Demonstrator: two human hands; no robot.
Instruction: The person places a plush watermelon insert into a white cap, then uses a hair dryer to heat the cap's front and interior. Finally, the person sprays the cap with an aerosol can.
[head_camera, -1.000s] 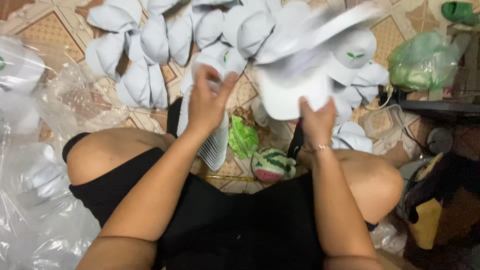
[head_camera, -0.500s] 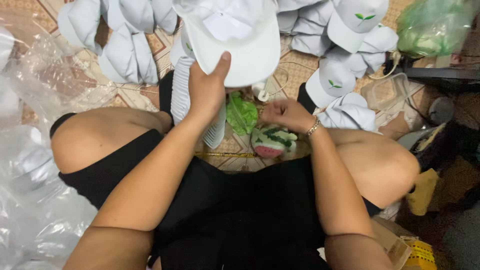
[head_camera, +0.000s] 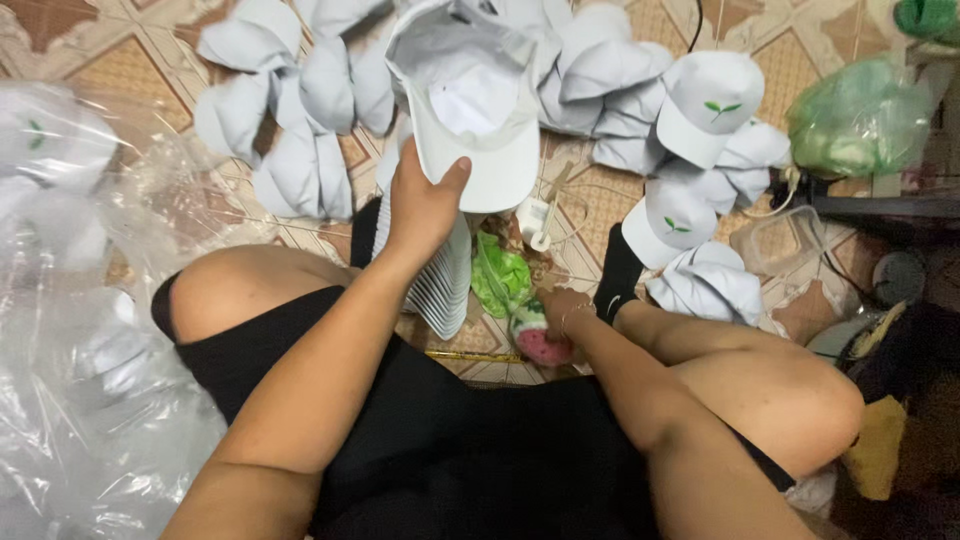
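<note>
Head view shows our left hand (head_camera: 425, 205) pinching a white cap (head_camera: 470, 105) by its brim, upper centre of the frame, crown opening facing us. Our right hand (head_camera: 562, 310) is low at centre, fingers curled down at a pink-and-green watermelon-patterned object (head_camera: 540, 340); whether they grip it we cannot tell. We judge the cap should stay level and open while we keep the thumb firm on the brim.

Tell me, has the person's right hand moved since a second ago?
Yes. The right hand has come down from the white fabric cap to the pink-and-green watermelon-patterned pouch on the patterned tile floor.
</note>
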